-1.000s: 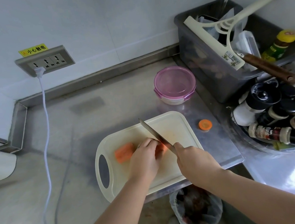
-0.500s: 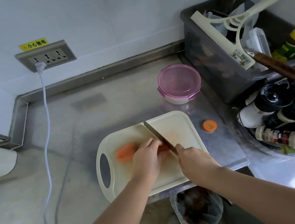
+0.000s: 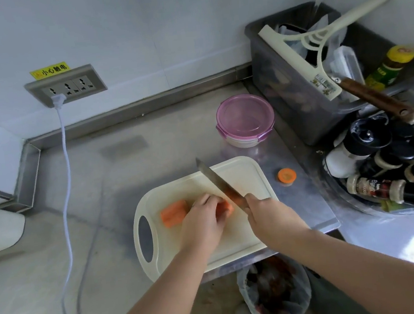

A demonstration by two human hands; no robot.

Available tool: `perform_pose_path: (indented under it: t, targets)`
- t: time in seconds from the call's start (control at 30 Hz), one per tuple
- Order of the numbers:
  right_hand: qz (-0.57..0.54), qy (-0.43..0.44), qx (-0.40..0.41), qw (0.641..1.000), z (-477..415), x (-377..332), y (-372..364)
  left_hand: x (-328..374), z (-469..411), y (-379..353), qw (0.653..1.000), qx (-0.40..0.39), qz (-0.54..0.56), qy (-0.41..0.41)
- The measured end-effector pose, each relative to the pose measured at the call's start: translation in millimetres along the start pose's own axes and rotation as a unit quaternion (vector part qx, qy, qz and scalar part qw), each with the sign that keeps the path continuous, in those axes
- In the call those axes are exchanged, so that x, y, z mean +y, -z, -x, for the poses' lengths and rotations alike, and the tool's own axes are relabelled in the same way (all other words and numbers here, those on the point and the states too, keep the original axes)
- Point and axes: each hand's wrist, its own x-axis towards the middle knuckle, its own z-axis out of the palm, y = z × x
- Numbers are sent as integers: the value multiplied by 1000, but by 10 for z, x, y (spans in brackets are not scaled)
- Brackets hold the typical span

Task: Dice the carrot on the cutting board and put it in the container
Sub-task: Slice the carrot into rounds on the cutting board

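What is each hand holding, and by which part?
The right hand grips the knife by its handle. The left hand holds the carrot toward its right end, fingers curled over it.

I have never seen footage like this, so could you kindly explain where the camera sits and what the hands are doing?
There is no machine here: a person works bare-handed, and all the pictures come from one camera worn on their head, looking down. The left hand holds the carrot steady on the cream cutting board; the right hand grips a knife, its blade angled over the carrot. Behind the board stands a pink-lidded container, lid on. One carrot slice lies on the steel counter to the right, near some spice bottles.
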Motion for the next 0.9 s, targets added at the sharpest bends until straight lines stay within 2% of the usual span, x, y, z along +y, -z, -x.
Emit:
perform_pose_path:
  t: [0.13, 0.9]
  targets:
    - [38, 10, -14, 999, 86, -92, -9, -10, -6, -11, 1000, -2, -6, 11]
    - [37, 1, -64, 997, -8, -145, -106, -47, -37, -51, 1000, 13, -1, 3]
